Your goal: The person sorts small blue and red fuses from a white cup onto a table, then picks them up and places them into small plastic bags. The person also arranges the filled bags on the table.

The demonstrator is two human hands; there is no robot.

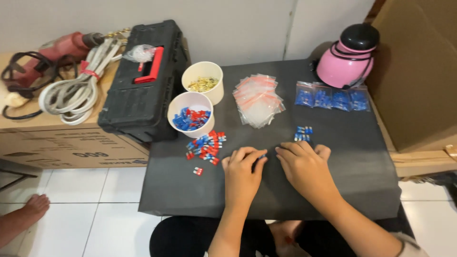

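Observation:
My left hand point(242, 172) rests on the black table point(342, 181), fingers curled over a small blue part point(262, 156) that peeks out at its fingertips. My right hand point(304, 164) lies flat beside it, fingertips just below a short row of blue parts point(303, 133). A loose pile of red and blue parts point(205, 145) lies to the left of my left hand. Behind the pile stand a white cup of red and blue parts point(191, 114) and a white cup of gold pieces point(203, 82).
A stack of empty zip bags point(257, 100) and several filled bags of blue parts point(332, 99) lie further back. A pink and black helmet point(348, 54) sits at the back right. A black toolbox point(143, 81), white cable point(78, 90) and red drill point(57, 50) lie left. Someone's foot point(35, 205) is at lower left.

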